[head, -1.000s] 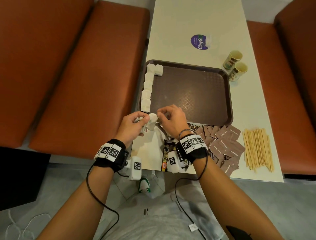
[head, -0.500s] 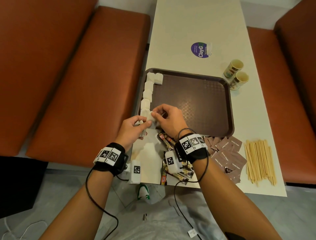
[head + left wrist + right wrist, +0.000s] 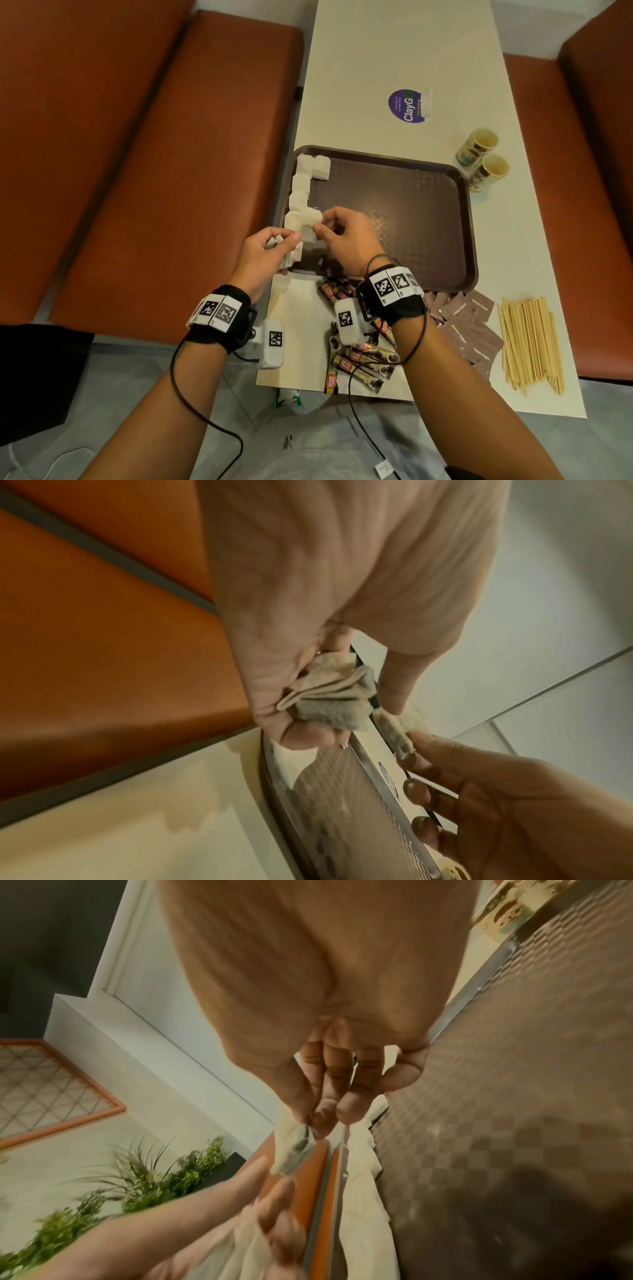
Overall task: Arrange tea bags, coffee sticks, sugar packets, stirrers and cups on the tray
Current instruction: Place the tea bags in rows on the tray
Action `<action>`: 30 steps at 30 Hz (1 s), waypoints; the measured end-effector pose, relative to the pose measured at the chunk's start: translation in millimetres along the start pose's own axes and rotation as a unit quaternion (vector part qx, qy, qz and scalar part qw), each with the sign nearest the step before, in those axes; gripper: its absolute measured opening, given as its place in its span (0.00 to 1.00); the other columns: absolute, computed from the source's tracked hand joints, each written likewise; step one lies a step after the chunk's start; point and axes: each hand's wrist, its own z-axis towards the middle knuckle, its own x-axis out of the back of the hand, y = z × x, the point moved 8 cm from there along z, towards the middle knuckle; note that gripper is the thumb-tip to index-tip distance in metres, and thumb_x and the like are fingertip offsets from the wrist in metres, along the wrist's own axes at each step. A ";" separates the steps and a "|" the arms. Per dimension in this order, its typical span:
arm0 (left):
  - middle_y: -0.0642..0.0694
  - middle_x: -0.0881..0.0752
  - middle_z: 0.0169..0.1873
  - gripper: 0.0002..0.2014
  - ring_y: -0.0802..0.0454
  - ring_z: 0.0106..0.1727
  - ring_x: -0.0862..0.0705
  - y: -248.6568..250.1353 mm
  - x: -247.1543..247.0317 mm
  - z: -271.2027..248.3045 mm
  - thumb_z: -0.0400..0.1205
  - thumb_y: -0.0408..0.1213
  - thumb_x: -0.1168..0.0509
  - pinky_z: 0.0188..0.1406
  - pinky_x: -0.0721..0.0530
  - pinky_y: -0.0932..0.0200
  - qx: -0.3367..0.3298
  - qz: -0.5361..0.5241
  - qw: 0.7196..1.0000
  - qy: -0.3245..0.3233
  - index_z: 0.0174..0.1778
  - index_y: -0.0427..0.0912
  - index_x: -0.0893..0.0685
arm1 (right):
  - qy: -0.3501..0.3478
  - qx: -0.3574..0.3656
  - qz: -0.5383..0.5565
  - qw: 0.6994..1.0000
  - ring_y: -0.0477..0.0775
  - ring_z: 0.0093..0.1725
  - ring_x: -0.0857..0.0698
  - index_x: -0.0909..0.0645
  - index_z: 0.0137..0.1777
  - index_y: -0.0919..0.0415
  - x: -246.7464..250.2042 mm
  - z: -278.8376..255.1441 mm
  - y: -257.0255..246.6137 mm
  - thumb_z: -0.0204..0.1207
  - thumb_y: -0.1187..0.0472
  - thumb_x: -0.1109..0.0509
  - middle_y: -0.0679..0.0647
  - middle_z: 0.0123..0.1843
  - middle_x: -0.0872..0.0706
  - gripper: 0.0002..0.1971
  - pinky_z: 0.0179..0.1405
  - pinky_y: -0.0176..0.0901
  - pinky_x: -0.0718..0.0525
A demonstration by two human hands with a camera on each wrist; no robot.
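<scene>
A dark brown tray (image 3: 428,219) lies on the cream table, with a line of white tea bags (image 3: 301,192) along its left edge. My left hand (image 3: 274,246) grips a bunch of tea bags (image 3: 329,696) above the tray's near-left corner. My right hand (image 3: 329,229) pinches one tea bag (image 3: 291,1148) between thumb and fingertips, just right of the left hand, above the line's near end. Coffee sticks (image 3: 359,363) lie by the near edge, partly under my right wrist. Brown sugar packets (image 3: 469,325), wooden stirrers (image 3: 531,342) and two paper cups (image 3: 483,157) lie off the tray on the right.
Orange bench seats (image 3: 154,171) flank the table on both sides. A purple round sticker (image 3: 407,106) marks the table beyond the tray. The table's near edge (image 3: 342,390) is close to my body. Cables hang from both wrist bands.
Both hands have moved forward from the table's near part to above the tray's near-left corner. The right hand has pulled one tea bag away from the left hand's bunch.
</scene>
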 end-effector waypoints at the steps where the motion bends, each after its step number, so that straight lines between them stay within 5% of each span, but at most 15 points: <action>1: 0.49 0.10 0.42 0.10 0.58 0.37 0.13 0.0 2.5 2.0 0.85 0.40 0.26 0.36 0.14 0.57 0.004 -0.003 1.000 0.006 0.58 0.39 0.11 | 0.013 -0.009 0.000 1.000 0.45 0.40 0.14 0.13 0.46 0.51 4.6 9.6 2.5 0.79 0.54 0.25 0.47 0.40 0.11 0.03 0.41 0.32 0.18; 5: 0.42 0.12 0.55 0.09 0.50 0.47 0.14 -1.5 15.0 9.7 0.86 0.29 0.30 0.38 0.12 0.56 0.023 -0.002 0.999 0.028 0.60 0.40 0.11 | 0.053 -0.052 -0.029 0.997 0.40 0.37 0.16 0.12 0.47 0.54 22.4 56.5 14.3 0.79 0.55 0.24 0.45 0.39 0.11 0.04 0.40 0.27 0.19; 9: 0.44 0.14 0.50 0.12 0.50 0.46 0.15 0.6 23.2 15.2 0.86 0.26 0.34 0.40 0.11 0.54 0.031 0.002 0.999 0.033 0.62 0.40 0.12 | 0.032 -0.099 -0.086 0.991 0.46 0.43 0.13 0.11 0.47 0.54 19.4 100.2 36.5 0.78 0.55 0.24 0.49 0.42 0.10 0.04 0.51 0.37 0.16; 13: 0.43 0.16 0.50 0.12 0.50 0.45 0.17 -0.2 30.3 21.1 0.86 0.24 0.34 0.35 0.13 0.59 0.033 -0.004 0.999 0.040 0.63 0.37 0.13 | 0.011 -0.116 -0.131 0.984 0.49 0.46 0.13 0.10 0.47 0.55 9.4 125.1 47.4 0.78 0.56 0.24 0.52 0.45 0.09 0.04 0.49 0.37 0.18; 23: 0.42 0.16 0.51 0.11 0.49 0.46 0.17 0.8 31.9 31.7 0.86 0.25 0.33 0.36 0.14 0.57 0.043 -0.014 0.998 0.035 0.62 0.37 0.13 | 0.040 -0.135 -0.144 0.979 0.48 0.46 0.13 0.10 0.47 0.55 4.9 137.4 51.4 0.74 0.58 0.22 0.50 0.44 0.10 0.04 0.47 0.32 0.22; 30: 0.39 0.17 0.56 0.13 0.46 0.52 0.15 1.3 29.2 31.9 0.84 0.26 0.34 0.47 0.13 0.49 0.048 -0.040 0.998 0.024 0.63 0.41 0.13 | 0.065 -0.144 -0.113 0.981 0.48 0.47 0.14 0.12 0.51 0.55 11.9 130.7 55.0 0.74 0.57 0.22 0.50 0.46 0.11 0.08 0.52 0.37 0.16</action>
